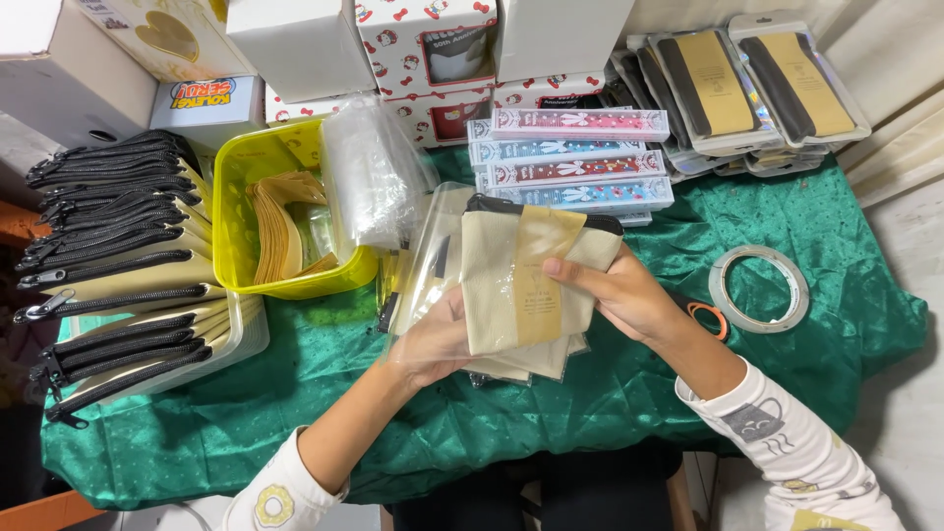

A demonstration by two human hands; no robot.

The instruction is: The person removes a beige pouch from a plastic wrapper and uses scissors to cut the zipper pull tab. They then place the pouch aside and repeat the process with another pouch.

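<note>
Mid-table, the left hand (433,344) grips a clear bag (433,246) while the right hand (619,295) pinches the beige pouch (521,285) — sliding it in, seemingly; next, seat it squarely.

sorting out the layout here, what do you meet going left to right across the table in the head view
Stacked beige zip pouches with black zippers → yellow plastic tub → beige pouch with paper band, gripped between left hand and right hand → clear tape roll.

White boxes (295,39) rear; flat clear-wrapped tan packs (757,84) rear right.
</note>
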